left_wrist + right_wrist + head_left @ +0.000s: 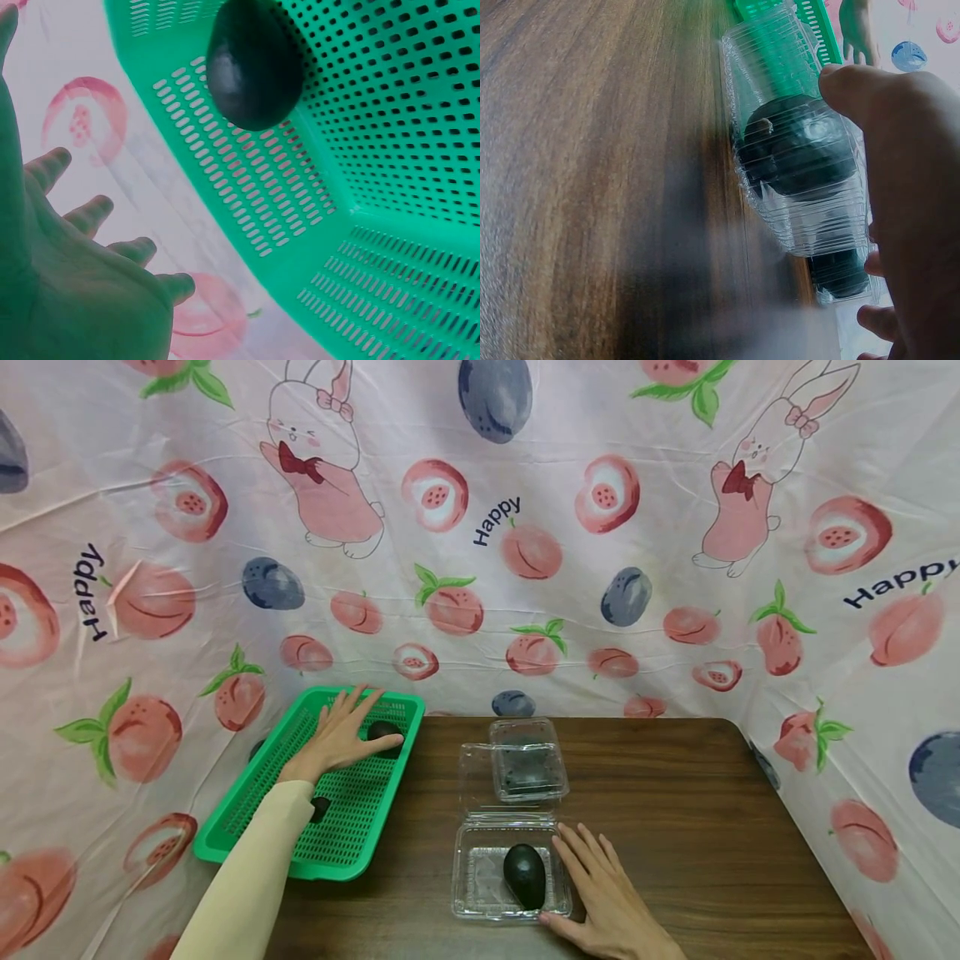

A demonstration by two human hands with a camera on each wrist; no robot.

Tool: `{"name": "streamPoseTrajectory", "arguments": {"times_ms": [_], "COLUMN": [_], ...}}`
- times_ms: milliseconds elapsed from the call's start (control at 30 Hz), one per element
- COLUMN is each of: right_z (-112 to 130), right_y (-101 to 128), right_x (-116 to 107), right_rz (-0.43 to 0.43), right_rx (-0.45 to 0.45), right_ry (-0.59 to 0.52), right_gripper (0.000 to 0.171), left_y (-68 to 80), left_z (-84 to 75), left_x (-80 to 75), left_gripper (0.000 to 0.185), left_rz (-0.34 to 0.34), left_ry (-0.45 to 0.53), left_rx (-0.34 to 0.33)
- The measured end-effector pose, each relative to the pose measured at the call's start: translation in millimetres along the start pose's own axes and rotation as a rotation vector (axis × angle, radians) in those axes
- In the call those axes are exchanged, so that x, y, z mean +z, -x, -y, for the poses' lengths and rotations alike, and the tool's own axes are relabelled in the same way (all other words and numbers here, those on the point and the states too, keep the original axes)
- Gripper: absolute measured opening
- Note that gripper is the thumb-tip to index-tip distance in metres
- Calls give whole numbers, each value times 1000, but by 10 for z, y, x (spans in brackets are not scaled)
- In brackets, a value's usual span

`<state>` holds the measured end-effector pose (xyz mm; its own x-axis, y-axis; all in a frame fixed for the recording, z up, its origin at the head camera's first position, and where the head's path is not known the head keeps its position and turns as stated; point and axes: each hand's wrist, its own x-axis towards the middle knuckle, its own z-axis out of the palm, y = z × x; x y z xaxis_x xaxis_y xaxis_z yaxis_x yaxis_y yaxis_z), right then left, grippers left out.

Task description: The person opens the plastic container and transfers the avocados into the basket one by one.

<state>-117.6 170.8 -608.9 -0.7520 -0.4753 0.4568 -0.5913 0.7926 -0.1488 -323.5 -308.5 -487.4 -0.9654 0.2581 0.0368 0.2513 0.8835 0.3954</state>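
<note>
My left hand [337, 739] reaches over a green plastic basket [360, 835] with its fingers spread. Under its thumb and fingers is a dark avocado [384, 735] near the basket's far end. The left wrist view shows that avocado [255, 71] apart from the fingers. Part of another dark avocado [320, 810] shows beside my sleeve. On the right, a clear plastic clamshell box [480, 912] lies with its lid back and one avocado [525, 877] inside. My right hand [607, 897] rests along the box's right side, fingers extended, thumb at the front corner.
Behind the open box stands a second clear box [528, 735] with a dark avocado inside; the raised lid overlaps it. Both boxes stand on a brown wooden table [675, 802]. A fruit-print cloth [555, 602] hangs along the table's back and sides.
</note>
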Motion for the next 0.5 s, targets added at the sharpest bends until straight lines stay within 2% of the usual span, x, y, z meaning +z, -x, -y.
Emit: {"name": "streamPoseTrajectory", "arguments": {"times_ms": [233, 500], "right_z": [3, 3], "right_y": [-4, 0], "right_x": [6, 14], "right_rz": [-6, -7], "right_rx": [-2, -1], "right_ry": [8, 13], "right_gripper": [103, 103], "left_y": [53, 123], "left_z": [-147, -367], "left_x": [-22, -12], "left_gripper": [110, 109], "left_rz": [-15, -35], "left_ry": [-14, -67], "left_rx": [48, 144]}}
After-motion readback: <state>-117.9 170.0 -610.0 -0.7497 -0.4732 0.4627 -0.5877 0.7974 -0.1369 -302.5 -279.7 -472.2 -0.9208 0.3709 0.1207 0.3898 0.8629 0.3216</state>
